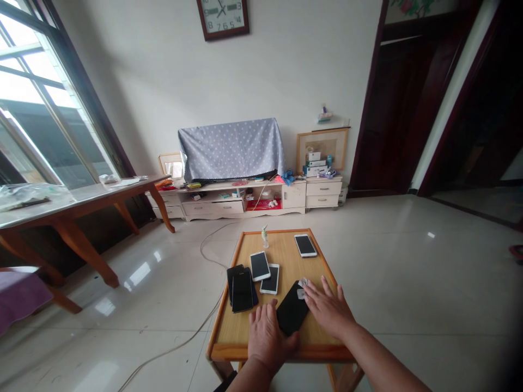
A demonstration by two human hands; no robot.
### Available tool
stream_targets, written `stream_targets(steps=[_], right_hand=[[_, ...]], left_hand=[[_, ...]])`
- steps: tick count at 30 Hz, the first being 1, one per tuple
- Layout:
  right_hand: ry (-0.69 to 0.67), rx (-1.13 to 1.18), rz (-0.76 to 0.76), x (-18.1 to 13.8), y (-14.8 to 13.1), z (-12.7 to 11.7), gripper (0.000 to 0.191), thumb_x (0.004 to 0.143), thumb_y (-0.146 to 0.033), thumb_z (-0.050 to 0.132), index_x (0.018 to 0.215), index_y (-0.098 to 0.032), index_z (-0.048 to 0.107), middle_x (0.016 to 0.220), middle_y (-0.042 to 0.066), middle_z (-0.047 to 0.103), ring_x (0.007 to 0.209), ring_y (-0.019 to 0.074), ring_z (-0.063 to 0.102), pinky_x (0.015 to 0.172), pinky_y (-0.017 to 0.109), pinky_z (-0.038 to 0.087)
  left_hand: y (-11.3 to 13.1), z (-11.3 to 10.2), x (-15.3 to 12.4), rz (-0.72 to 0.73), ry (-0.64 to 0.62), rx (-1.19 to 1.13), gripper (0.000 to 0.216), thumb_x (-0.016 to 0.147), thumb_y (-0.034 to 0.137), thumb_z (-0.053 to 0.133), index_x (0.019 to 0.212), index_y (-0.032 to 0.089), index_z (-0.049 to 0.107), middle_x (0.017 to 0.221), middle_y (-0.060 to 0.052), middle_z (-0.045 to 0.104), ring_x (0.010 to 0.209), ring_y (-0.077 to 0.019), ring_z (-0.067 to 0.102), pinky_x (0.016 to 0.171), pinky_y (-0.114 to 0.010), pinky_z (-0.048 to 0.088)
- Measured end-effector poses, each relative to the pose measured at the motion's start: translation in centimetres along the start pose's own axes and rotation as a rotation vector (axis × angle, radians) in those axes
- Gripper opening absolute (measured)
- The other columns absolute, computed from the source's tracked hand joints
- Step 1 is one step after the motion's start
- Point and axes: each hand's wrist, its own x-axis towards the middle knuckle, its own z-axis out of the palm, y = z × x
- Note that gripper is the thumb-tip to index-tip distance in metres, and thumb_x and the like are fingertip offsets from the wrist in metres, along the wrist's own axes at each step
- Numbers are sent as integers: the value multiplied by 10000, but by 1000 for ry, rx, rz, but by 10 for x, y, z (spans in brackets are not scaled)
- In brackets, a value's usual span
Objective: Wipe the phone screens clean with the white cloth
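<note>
One black phone [291,314] is laid flat and aslant close to the near edge of the tabletop [281,246], a little right of that edge's middle. Its upper end is partly covered by a crumpled white scrap [301,294], which is touched by the fingertips of the right hand [329,308]; the fingers of this grip are spread apart and nothing is clamped. The phone's near left side is met by the left hand [267,333], whose thumb and fingers are set apart around the corner; whether the phone is actually squeezed cannot be told. The work on this phone appears to be under way: only the upper end is covered by the scrap, and most of the surface is left bare.

Toward the left edge, dark phones [242,293] are stacked, overlapping. Beside them, a white phone [260,265] is rested partly on a second white phone [270,280]. Another white-framed phone [305,246] is set apart near the far right corner, and a small pump bottle [265,238] is stood near the far edge. None of these is touched by a hand; whether any has been dealt with cannot be judged.
</note>
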Motion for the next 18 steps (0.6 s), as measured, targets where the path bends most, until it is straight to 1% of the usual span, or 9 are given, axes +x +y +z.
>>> stream_targets(steps=[2, 5, 7, 8, 9, 12, 14, 16, 18], right_hand=[[-19, 9, -79, -11, -6, 4, 585, 993, -560, 128, 1502, -363, 340, 1592, -60, 276, 1500, 315, -51, 1132, 677, -87], [-95, 86, -324, -35, -25, 13, 564, 1001, -558, 130, 1491, -388, 354, 1566, -63, 339, 1505, 292, -5, 1148, 644, -96], [-112, 121, -400, -42, -29, 16, 544, 1007, -552, 135, 1484, -410, 354, 1549, -72, 373, 1506, 274, 17, 1158, 632, -84], [-99, 117, -381, -42, -27, 15, 540, 1007, -552, 137, 1477, -416, 363, 1546, -74, 378, 1506, 273, 20, 1158, 635, -77], [-73, 100, -325, -38, -22, 13, 541, 1006, -553, 136, 1470, -415, 378, 1547, -74, 376, 1506, 278, 18, 1154, 643, -73], [21, 23, -101, -24, -2, 6, 566, 1000, -556, 128, 1471, -387, 392, 1562, -63, 346, 1504, 300, -10, 1138, 673, -65], [51, -3, -44, -22, 3, 4, 581, 997, -560, 131, 1479, -361, 389, 1565, -52, 338, 1502, 309, -24, 1134, 677, -77], [29, 14, -111, -29, -3, 6, 580, 997, -566, 141, 1474, -362, 399, 1556, -49, 356, 1503, 309, -6, 1139, 665, -92], [-21, 67, -249, -40, -13, 11, 554, 1000, -565, 156, 1467, -394, 399, 1543, -58, 381, 1504, 294, 35, 1153, 645, -85]], left_hand=[[-1, 1, 0, -3, 6, -5, 749, 642, 499, 665, 1298, 176, 499, 1180, -110, 606, 1129, -305, 519, 1035, -433, 300], [-5, 3, 0, -17, -19, -25, 702, 674, 453, 650, 1307, 195, 489, 1173, -95, 613, 1134, -286, 518, 1040, -425, 292], [-5, 3, 0, -17, -33, -27, 674, 685, 430, 643, 1304, 211, 490, 1159, -84, 619, 1129, -275, 522, 1037, -416, 294], [-5, 3, 0, -14, -30, -20, 671, 685, 435, 644, 1299, 210, 493, 1153, -84, 619, 1124, -275, 521, 1034, -415, 297], [-4, 2, 0, -9, -22, -9, 676, 680, 453, 648, 1290, 203, 498, 1148, -87, 617, 1118, -279, 521, 1031, -416, 302], [0, 0, 0, 3, 1, 18, 704, 657, 514, 658, 1262, 183, 518, 1141, -97, 610, 1099, -293, 522, 1017, -426, 317], [0, 0, 0, 9, 9, 22, 700, 653, 519, 658, 1251, 180, 528, 1136, -97, 612, 1094, -295, 526, 1013, -428, 321], [-1, 1, 0, 12, 20, 18, 689, 667, 522, 646, 1254, 180, 530, 1133, -99, 613, 1095, -291, 529, 1017, -427, 321], [-3, 3, 0, 8, 16, 8, 681, 678, 535, 637, 1256, 190, 532, 1133, -99, 617, 1100, -289, 533, 1019, -424, 321]])
